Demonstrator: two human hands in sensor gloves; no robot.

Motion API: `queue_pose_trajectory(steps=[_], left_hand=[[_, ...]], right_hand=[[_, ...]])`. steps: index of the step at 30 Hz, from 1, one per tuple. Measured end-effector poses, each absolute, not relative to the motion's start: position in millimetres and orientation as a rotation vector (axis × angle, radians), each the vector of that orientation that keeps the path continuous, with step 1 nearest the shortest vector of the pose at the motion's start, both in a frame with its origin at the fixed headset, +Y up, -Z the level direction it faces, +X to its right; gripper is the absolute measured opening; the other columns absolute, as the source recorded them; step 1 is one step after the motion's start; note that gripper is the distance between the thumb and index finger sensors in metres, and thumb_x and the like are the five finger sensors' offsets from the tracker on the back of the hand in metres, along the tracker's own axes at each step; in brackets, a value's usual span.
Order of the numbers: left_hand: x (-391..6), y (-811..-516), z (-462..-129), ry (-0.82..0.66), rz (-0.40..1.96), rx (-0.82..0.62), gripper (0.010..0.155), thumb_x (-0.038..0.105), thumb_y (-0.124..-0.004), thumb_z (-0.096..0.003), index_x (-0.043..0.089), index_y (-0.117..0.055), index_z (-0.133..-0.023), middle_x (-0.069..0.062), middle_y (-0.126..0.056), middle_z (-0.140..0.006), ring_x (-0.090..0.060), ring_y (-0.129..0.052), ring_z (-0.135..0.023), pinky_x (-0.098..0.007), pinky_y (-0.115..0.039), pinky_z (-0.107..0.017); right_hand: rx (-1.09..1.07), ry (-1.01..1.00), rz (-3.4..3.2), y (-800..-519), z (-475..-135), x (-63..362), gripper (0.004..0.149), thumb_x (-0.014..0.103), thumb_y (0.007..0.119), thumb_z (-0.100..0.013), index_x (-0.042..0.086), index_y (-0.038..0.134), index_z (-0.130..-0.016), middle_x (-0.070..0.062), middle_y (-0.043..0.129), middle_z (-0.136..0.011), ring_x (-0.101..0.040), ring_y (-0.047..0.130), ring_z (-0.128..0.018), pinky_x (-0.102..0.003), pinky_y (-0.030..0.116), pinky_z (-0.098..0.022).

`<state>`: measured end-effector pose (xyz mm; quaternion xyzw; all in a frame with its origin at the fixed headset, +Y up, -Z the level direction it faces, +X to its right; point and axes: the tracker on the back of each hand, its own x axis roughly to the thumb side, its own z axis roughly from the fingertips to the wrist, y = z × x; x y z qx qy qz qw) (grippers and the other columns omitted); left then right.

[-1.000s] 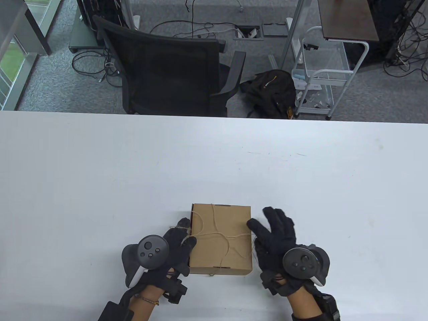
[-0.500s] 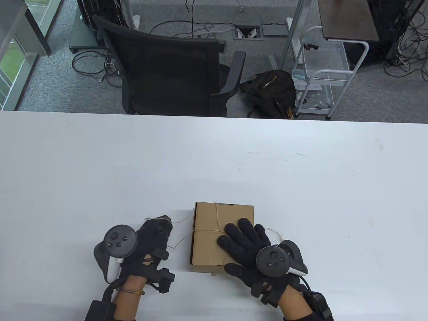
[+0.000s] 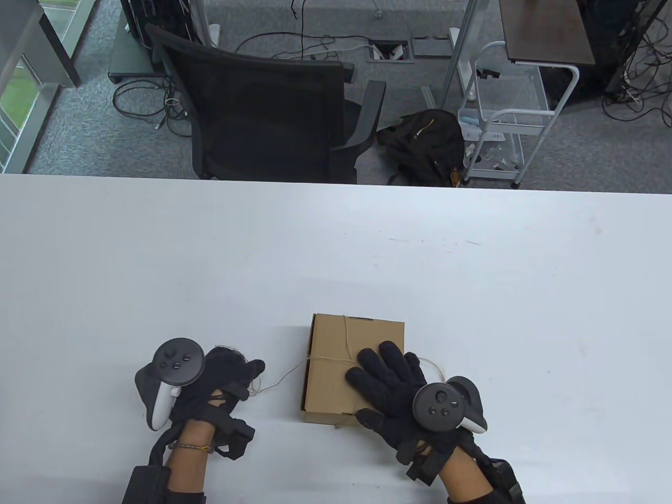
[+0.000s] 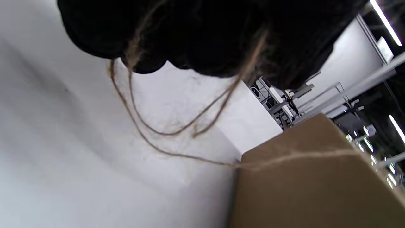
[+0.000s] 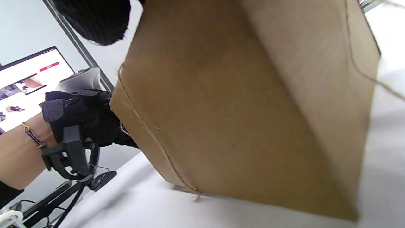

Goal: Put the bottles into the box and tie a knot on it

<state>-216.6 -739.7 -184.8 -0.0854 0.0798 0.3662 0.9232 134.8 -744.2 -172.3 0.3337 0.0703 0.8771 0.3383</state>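
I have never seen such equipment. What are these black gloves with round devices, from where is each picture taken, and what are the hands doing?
These are a person's hands in sensor gloves; the round devices are trackers strapped on their backs. One camera looks down at the white table; two others sit on the wrists. A closed cardboard box lies there with twine around it. The right hand presses flat on the box top. The left hand grips the twine end beside the box; the left wrist view shows strands hanging from its fingers. No bottles are visible.
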Motion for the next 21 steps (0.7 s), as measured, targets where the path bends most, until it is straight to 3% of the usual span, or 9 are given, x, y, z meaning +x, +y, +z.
queue_pose_trajectory(steps=[1,3,5,7,10,14,16,18,21], left_hand=[[-210,-738,-184,0.142,0.735,-0.175,0.046,0.047,-0.101,-0.0410,0.009,-0.095,-0.066,-0.018,-0.081,-0.104,-0.052,-0.088,-0.090,-0.063,-0.079,-0.061],[-196,-737,-183,0.064,0.736,-0.165,0.062,0.040,-0.099,-0.0429,0.014,-0.081,-0.096,-0.026,-0.063,-0.117,-0.054,-0.084,-0.094,-0.064,-0.076,-0.064],[-188,-737,-180,0.032,0.750,-0.115,0.068,0.043,-0.088,-0.0502,0.013,-0.069,-0.109,-0.031,-0.064,-0.116,-0.050,-0.090,-0.089,-0.059,-0.080,-0.062],[-184,-737,-179,0.001,0.794,-0.107,0.068,0.041,-0.083,-0.0522,0.013,-0.066,-0.111,-0.029,-0.075,-0.111,-0.047,-0.095,-0.085,-0.057,-0.083,-0.060],[-180,-745,-179,-0.048,0.929,-0.123,0.074,0.046,-0.077,-0.0543,0.009,-0.057,-0.115,-0.031,-0.072,-0.112,-0.051,-0.093,-0.085,-0.059,-0.082,-0.058],[-172,-754,-182,-0.141,0.994,-0.220,0.091,0.053,-0.082,-0.0522,0.010,-0.039,-0.119,-0.030,-0.063,-0.118,-0.053,-0.089,-0.088,-0.059,-0.081,-0.059],[-167,-757,-182,-0.137,0.998,-0.231,0.094,0.052,-0.084,-0.0517,0.008,-0.034,-0.119,-0.029,-0.068,-0.116,-0.047,-0.096,-0.081,-0.055,-0.085,-0.055],[-163,-756,-180,-0.115,0.976,-0.231,0.092,0.050,-0.085,-0.0511,0.007,-0.038,-0.118,-0.027,-0.081,-0.106,-0.044,-0.103,-0.070,-0.051,-0.089,-0.049],[-163,-747,-178,-0.105,0.887,-0.171,0.091,0.050,-0.089,-0.0482,0.006,-0.047,-0.116,-0.018,-0.093,-0.087,-0.031,-0.109,-0.054,-0.043,-0.094,-0.039]], right_hand=[[0.870,0.176,2.264,-743,-173,136,0.069,0.049,0.067,-0.050,0.022,0.052,-0.111,-0.009,0.032,-0.119,-0.040,0.011,-0.104,-0.070,0.012,-0.066],[0.840,0.121,2.165,-738,-175,143,0.066,0.044,0.070,-0.050,0.026,0.053,-0.111,-0.013,0.039,-0.118,-0.044,0.022,-0.104,-0.071,0.016,-0.066],[0.761,0.027,2.044,-731,-176,157,0.064,0.038,0.075,-0.049,0.026,0.058,-0.109,-0.019,0.050,-0.116,-0.051,0.036,-0.102,-0.076,0.021,-0.065],[0.645,-0.090,1.993,-725,-178,173,0.063,0.031,0.078,-0.049,0.023,0.060,-0.108,-0.023,0.055,-0.113,-0.053,0.044,-0.099,-0.077,0.028,-0.065],[0.414,-0.181,2.047,-725,-182,198,0.065,0.020,0.081,-0.046,0.021,0.061,-0.108,-0.027,0.054,-0.111,-0.058,0.053,-0.094,-0.078,0.047,-0.062],[0.341,0.160,1.955,-751,-191,199,0.072,0.017,0.082,-0.046,0.017,0.051,-0.111,-0.035,0.040,-0.112,-0.067,0.043,-0.093,-0.080,0.049,-0.060],[0.400,0.273,1.974,-754,-193,192,0.069,0.018,0.080,-0.047,0.014,0.052,-0.110,-0.038,0.051,-0.107,-0.066,0.059,-0.088,-0.077,0.058,-0.058],[0.370,0.181,2.016,-750,-192,187,0.068,0.016,0.082,-0.045,0.011,0.057,-0.108,-0.041,0.064,-0.098,-0.059,0.078,-0.078,-0.069,0.070,-0.055],[0.312,0.012,2.174,-742,-189,188,0.062,0.019,0.086,-0.044,0.006,0.069,-0.102,-0.025,0.094,-0.075,-0.040,0.100,-0.056,-0.057,0.086,-0.043]])
